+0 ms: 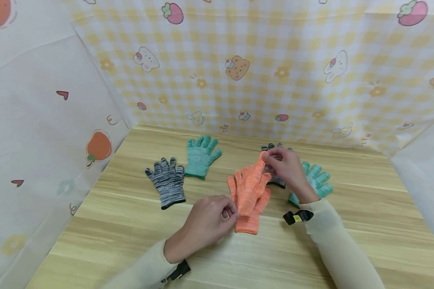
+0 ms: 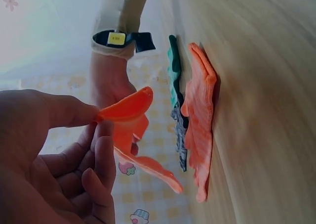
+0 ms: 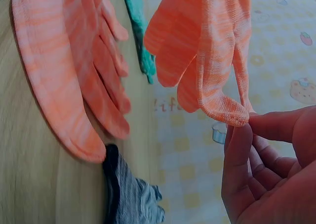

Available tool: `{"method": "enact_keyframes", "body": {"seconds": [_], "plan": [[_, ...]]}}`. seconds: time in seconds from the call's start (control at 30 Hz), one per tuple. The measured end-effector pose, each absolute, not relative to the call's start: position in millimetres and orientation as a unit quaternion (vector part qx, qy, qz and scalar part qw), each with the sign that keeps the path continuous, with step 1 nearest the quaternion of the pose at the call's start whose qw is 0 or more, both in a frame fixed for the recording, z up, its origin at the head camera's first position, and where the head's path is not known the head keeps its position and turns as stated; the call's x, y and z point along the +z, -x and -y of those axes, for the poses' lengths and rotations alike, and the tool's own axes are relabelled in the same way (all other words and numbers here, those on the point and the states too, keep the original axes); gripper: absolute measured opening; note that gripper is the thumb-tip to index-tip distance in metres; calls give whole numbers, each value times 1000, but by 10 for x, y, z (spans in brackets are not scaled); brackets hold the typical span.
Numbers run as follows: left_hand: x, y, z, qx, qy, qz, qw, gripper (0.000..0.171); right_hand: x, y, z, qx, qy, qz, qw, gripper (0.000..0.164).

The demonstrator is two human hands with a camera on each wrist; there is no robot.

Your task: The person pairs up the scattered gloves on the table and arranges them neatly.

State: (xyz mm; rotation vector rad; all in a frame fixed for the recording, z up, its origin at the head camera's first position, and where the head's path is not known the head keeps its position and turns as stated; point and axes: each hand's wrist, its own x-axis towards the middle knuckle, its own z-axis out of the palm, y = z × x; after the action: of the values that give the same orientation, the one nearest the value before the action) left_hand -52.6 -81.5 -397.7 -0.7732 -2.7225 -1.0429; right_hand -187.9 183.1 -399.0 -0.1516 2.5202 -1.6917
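Note:
An orange knit glove [image 1: 252, 186] hangs in the air between my two hands. My left hand [image 1: 207, 220] pinches its cuff edge between thumb and finger, which shows closely in the left wrist view. At the other end, my right hand [image 1: 285, 164] pinches a fingertip of that glove, seen also in the right wrist view [image 3: 266, 159]. Below it, a second orange glove [image 1: 246, 225] lies flat on the table, partly covered by the raised one in the head view and apart from it in both wrist views.
On the wooden table [image 1: 130, 245] lie a grey-black glove [image 1: 167, 182] and a green glove [image 1: 201, 157] to the left. Behind my right hand are another grey-black glove [image 1: 277, 181] and another green glove [image 1: 320, 180], both partly hidden. A checked cloth [image 1: 285, 48] hangs behind the table.

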Motion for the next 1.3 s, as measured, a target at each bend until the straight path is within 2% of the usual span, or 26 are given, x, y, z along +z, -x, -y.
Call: {"method": "enact_keyframes", "body": {"seconds": [0.37,0.67,0.77,0.9,1.13,1.3], "plan": [[-4059,493,810,-358,244,900,44,14,-4132,1926,-1686,-533,67,-842,51,25],[-4138,488,789,-409,197,891,-12,14,-4189,1930,-1674,-450,99,-887,22,25],[-4159,489,776,-417,187,889,-30,15,-4198,1925,-1674,-431,103,-896,30,25],[-4178,498,758,-412,185,891,-43,16,-4228,1918,-1681,-409,108,-905,45,23],[-4203,521,731,-392,190,898,-61,17,-4278,1908,-1705,-363,141,-921,16,15],[-4238,544,718,-382,188,902,-72,17,-4321,1897,-1711,-358,143,-922,15,12]]}}
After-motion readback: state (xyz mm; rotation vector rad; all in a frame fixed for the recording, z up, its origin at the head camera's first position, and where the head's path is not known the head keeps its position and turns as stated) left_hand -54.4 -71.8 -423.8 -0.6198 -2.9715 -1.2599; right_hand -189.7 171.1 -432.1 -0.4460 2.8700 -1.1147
